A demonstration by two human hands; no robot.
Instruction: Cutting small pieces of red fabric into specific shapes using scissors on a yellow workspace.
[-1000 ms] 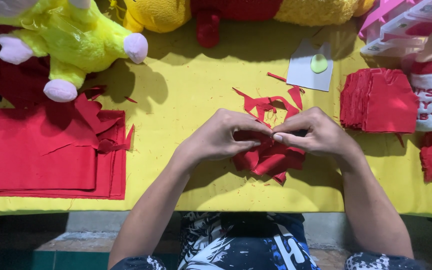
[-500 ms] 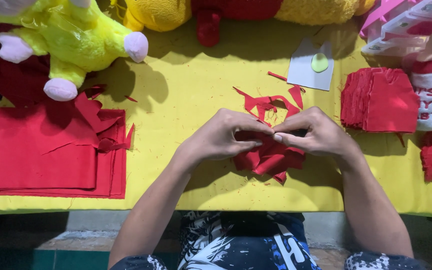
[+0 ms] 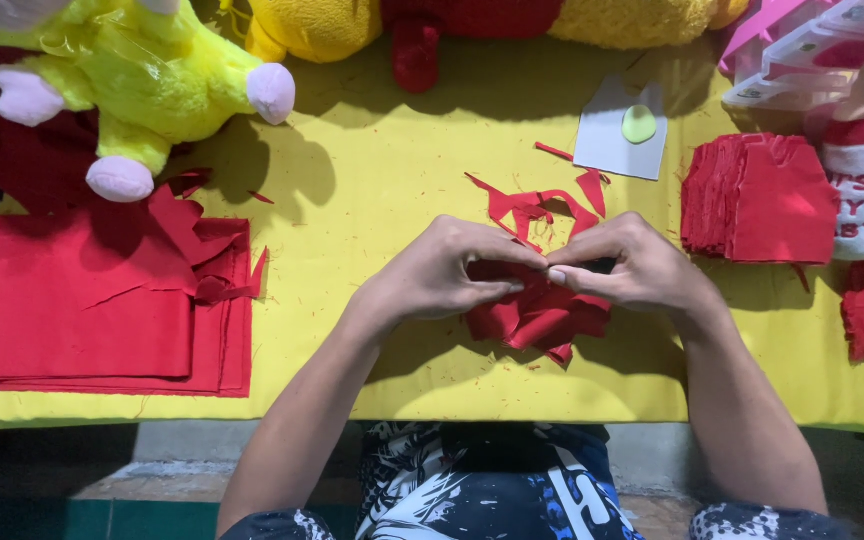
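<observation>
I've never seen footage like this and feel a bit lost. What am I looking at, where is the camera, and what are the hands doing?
There is no machine here. A person wears a camera on the head, so the single view looks straight down at their own two bare hands over a yellow table. The left hand and right hand meet fingertip to fingertip, pinching small red fabric pieces. A flat stack of red cloth lies to the left, a neat pile of cut red pieces to the right. Beyond them lie a yellow-green plush toy and a grey card with a green oval.
</observation>
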